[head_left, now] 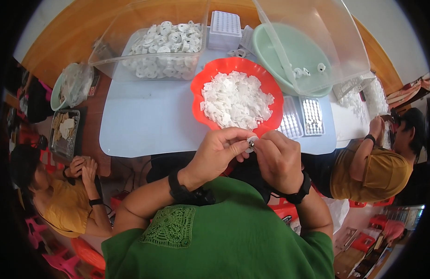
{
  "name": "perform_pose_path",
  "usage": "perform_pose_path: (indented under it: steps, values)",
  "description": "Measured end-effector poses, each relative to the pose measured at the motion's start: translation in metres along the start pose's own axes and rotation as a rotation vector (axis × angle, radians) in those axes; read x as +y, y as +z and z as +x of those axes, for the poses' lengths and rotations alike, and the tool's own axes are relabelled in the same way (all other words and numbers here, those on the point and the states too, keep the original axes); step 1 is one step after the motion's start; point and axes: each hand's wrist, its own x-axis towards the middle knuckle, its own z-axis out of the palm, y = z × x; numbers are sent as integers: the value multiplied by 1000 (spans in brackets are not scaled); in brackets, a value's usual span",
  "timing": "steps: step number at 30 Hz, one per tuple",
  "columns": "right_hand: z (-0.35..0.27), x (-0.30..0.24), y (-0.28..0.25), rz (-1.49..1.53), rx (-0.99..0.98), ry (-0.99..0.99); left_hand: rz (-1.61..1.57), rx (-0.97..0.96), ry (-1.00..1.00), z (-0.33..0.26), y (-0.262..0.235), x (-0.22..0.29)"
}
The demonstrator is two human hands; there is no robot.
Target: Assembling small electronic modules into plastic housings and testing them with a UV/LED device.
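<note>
Pale blue tabletop [150, 121] is seen mid-frame, carrying a red bowl [270, 93] and clear bins [131, 42]. A small white ring [251, 142] is pinched by left hand [219, 153] and right hand [277, 158]. Wooden floor is seen at top.

1. Bright, even daylight fills the scene; the pale blue plastic table [150, 121] is lit flat, with no hard shadows on it.
2. Soft glare streaks the walls of the two clear plastic tubs [131, 28] at the table's far edge.
3. The heap of white plastic pieces [236, 100] in the red bowl is nearly washed out.
4. Fisheye distortion bends the table's edges; a black vignette rings the frame.
5. Toward the rim, detail goes soft and darker.
</note>
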Motion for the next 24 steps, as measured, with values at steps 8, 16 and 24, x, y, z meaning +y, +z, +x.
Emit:
perform_pose_path:
  steps: [8,16,24]
  values:
    - [1,5,-1,108,-28,166,0,38,-43,7,3,0]
    - [-3,19,-5,470,-121,414,-231,90,-184,12,0,-4]
    - [-4,21,-8,556,-177,530,-205,87,-176,11,4,-3]
